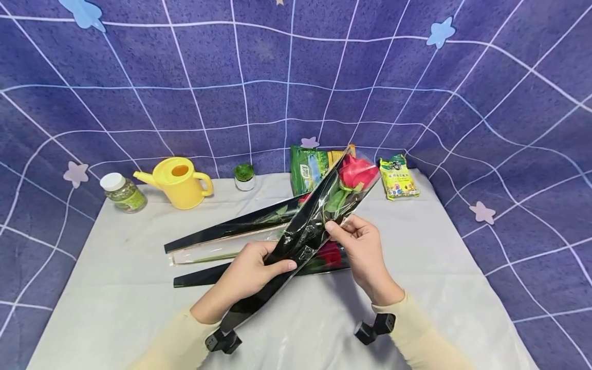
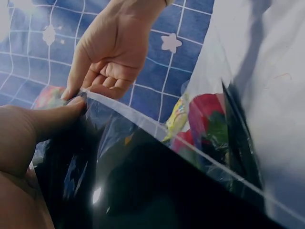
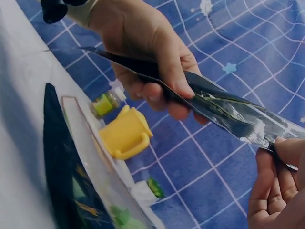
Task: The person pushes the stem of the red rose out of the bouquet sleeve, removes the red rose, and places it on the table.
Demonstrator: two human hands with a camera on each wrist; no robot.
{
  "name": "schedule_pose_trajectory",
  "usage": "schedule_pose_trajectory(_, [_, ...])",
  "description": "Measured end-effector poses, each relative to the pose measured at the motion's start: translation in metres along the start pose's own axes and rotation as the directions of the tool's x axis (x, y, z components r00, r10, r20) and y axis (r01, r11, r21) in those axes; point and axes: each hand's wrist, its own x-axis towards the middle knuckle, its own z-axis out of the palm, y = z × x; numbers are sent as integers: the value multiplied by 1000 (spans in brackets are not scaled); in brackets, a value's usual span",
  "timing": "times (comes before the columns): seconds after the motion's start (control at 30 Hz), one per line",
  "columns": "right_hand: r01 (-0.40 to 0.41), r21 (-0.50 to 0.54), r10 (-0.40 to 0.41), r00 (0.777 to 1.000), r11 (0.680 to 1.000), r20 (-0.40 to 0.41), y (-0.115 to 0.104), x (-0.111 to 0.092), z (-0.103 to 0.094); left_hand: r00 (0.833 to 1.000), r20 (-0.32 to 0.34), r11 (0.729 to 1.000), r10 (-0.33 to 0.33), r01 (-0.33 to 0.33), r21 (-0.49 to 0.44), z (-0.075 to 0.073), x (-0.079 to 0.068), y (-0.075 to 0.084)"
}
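A red rose (image 1: pixel 356 173) in a clear and black sleeve (image 1: pixel 300 239) is held at a slant above the table, its bloom toward the far right. My left hand (image 1: pixel 252 270) grips the sleeve's lower middle, thumb on top. In the right wrist view, the left hand's fingers (image 3: pixel 178 110) curl beneath it. My right hand (image 1: pixel 363 249) pinches the sleeve's edge below the bloom between thumb and fingers; the left wrist view shows that right hand (image 2: pixel 112 57) too. Beneath lie more wrapped roses: two in black sleeves (image 1: pixel 199 277) and one in a pale sleeve (image 1: pixel 203 254).
Along the table's back stand a white-lidded jar (image 1: pixel 125 192), a yellow watering can (image 1: pixel 180 185) and a small potted plant (image 1: pixel 244 177). A green packet (image 1: pixel 305 167) lies partly behind the held rose. A yellow packet (image 1: pixel 399 180) is at the back right.
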Motion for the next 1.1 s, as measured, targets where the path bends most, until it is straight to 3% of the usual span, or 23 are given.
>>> schedule_pose_trajectory(0.3, [-118,-74,122,991,990,53,18,-18,12,1000,12,986,8,-6,-167,9,5,-2])
schedule_pose_trajectory(0.4, [-122,-14,123,990,992,65,19,-20,13,999,44,987,-2,9,-158,7,7,-3])
schedule_pose_trajectory(0.6, [-74,89,70,996,993,55,13,-15,7,997,56,997,-50,53,-53,-3,5,-9])
schedule_pose_trajectory(0.77, [-38,139,29,997,990,68,6,-8,0,996,73,999,-46,47,-11,-11,0,-10])
schedule_pose_trajectory(0.9, [-40,110,29,994,993,102,5,-9,1,995,94,999,-23,26,-28,-14,-1,-10])
schedule_pose_trajectory(1.1, [-45,65,37,993,997,116,7,-13,5,998,69,1000,-10,11,-10,-10,3,-4])
